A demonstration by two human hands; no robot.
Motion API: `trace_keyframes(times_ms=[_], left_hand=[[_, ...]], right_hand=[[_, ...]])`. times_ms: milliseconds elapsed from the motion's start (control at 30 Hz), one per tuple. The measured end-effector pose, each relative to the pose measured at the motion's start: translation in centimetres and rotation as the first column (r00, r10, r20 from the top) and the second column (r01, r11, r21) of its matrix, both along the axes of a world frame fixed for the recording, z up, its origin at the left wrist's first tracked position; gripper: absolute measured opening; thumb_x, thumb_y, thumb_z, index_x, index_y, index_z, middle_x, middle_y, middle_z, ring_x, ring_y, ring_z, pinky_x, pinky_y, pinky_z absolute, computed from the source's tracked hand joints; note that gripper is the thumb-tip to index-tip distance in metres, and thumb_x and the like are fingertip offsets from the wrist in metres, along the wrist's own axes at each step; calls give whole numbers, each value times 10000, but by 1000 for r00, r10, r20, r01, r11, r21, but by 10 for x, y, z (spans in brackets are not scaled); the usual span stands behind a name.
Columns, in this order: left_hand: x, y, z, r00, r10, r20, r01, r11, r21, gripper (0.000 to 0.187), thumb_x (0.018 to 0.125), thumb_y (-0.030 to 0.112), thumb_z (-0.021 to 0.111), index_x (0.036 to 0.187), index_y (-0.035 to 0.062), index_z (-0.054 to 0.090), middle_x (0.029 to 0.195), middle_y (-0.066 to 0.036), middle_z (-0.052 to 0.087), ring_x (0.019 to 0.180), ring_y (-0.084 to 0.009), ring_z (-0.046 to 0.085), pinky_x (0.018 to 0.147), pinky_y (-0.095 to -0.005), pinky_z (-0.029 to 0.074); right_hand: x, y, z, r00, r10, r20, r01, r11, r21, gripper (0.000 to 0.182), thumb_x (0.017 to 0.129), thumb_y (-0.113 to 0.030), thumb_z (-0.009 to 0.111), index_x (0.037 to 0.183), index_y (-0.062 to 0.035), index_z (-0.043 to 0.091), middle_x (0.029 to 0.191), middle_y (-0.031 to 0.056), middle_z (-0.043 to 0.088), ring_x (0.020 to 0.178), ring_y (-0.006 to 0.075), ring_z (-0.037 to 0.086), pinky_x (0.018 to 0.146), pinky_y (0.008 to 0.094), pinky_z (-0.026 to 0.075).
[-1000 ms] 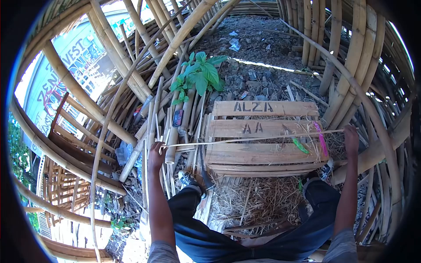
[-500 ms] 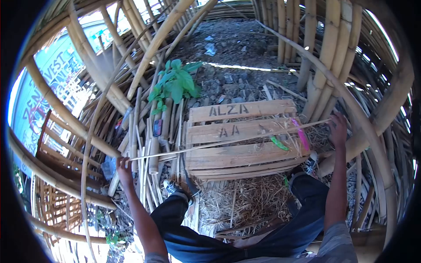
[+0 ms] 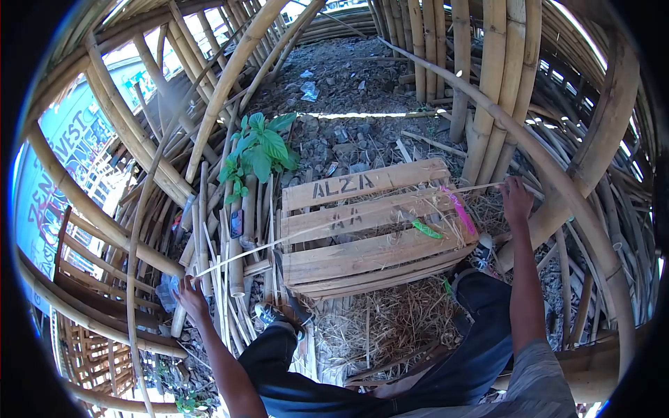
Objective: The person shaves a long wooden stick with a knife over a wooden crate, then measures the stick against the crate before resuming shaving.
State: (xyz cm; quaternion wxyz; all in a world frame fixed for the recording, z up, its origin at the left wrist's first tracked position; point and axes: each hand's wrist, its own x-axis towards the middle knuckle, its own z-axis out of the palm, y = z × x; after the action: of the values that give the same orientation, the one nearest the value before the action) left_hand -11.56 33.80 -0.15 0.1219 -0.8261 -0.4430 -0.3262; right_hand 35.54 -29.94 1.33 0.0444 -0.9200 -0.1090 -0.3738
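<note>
A long thin bamboo strip (image 3: 279,240) stretches across the view above a wooden crate (image 3: 348,261) lettered ALZA. My left hand (image 3: 190,295) pinches its lower end at the left, beyond the crate's side. At the right, my right hand (image 3: 516,199) has its fingers closed round the strip's other end. On the crate's slats lie a green tie (image 3: 426,229) and a pink tie (image 3: 460,212), with bits of straw about them. The crate stands between and in front of my feet.
Bamboo poles (image 3: 237,268) and strips lie left of the crate, with a phone (image 3: 237,223) on them. A leafy plant (image 3: 261,148) grows behind. Straw shavings (image 3: 397,324) cover the ground near my legs. Upright bamboo (image 3: 495,90) and a curved pole (image 3: 543,143) stand at the right.
The view has shifted, so the crate and plant appear further left. My left hand is lower relative to the crate, and the strip now slopes more steeply and bows slightly.
</note>
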Motion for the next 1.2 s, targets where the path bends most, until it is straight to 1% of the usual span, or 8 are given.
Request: trace_keyframes(times_ms=[500, 567, 600, 667, 800, 900, 1067, 1200], left_hand=[[23, -22, 31, 978, 190, -88, -202, 967, -154, 182, 845, 264, 520, 885, 112, 612, 895, -82, 601, 871, -235, 569, 929, -468, 289], [12, -10, 20, 977, 188, -104, -206, 959, -197, 193, 845, 263, 522, 918, 108, 610, 932, -85, 598, 904, -242, 561, 925, -475, 293], [4, -3, 8, 992, 123, 24, -119, 985, -124, 206, 839, 250, 532, 957, 93, 597, 979, -93, 584, 952, -256, 543, 923, -474, 302], [-10, 7, 1, 992, 6, 126, 2, 998, -61, 279, 806, 197, 576, 1033, 38, 550, 1090, -121, 542, 1058, -309, 488, 922, -460, 328], [-8, 3, 7, 962, -157, 225, 145, 987, 70, 289, 779, 182, 596, 1002, 6, 542, 1063, -148, 543, 1019, -341, 488, 909, -444, 347], [-5, -3, 16, 962, -137, 238, 137, 990, 16, 274, 789, 197, 590, 983, 8, 551, 1010, -156, 554, 980, -345, 497, 888, -454, 356], [2, 2, 16, 994, -45, 101, 38, 997, 64, 254, 801, 218, 587, 928, -1, 575, 910, -162, 574, 904, -340, 522, 852, -445, 380], [4, -1, 13, 990, -26, 139, 33, 998, -47, 237, 795, 197, 601, 898, -16, 586, 879, -164, 587, 876, -347, 534, 820, -431, 400]], right_hand=[[0, 16, 8, 951, -263, -163, 258, 965, -53, 300, 864, -458, 452, 926, -166, 478, 910, 12, 522, 723, 238, 599, 609, 453, 449], [-4, 11, 13, 961, -104, -258, 120, 992, 45, 265, 862, -399, 492, 932, -144, 480, 966, 24, 506, 790, 258, 592, 644, 455, 452], [-2, 6, 9, 960, -109, -257, 124, 991, 46, 265, 862, -399, 492, 932, -144, 480, 966, 24, 506, 790, 258, 592, 644, 455, 452], [1, -6, -3, 955, 180, -235, -135, 971, 197, 248, 846, -337, 533, 971, -129, 484, 1033, 32, 491, 879, 275, 571, 690, 442, 454], [-1, -7, 3, 962, 229, -147, -181, 941, 286, 261, 833, -298, 556, 1013, -123, 484, 1069, 37, 485, 945, 280, 547, 724, 435, 449], [-3, -7, 8, 984, 174, 46, -180, 949, 257, 274, 833, -331, 550, 1027, -146, 491, 1106, 27, 482, 958, 260, 553, 727, 450, 446], [-4, -1, 11, 980, -155, -121, 163, 985, 52, 251, 828, -378, 540, 986, -185, 523, 978, 3, 532, 877, 224, 587, 687, 473, 437], [-9, 3, 16, 970, -186, -158, 196, 979, 52, 241, 813, -368, 564, 953, -174, 537, 911, -4, 543, 836, 226, 592, 685, 457, 437]])
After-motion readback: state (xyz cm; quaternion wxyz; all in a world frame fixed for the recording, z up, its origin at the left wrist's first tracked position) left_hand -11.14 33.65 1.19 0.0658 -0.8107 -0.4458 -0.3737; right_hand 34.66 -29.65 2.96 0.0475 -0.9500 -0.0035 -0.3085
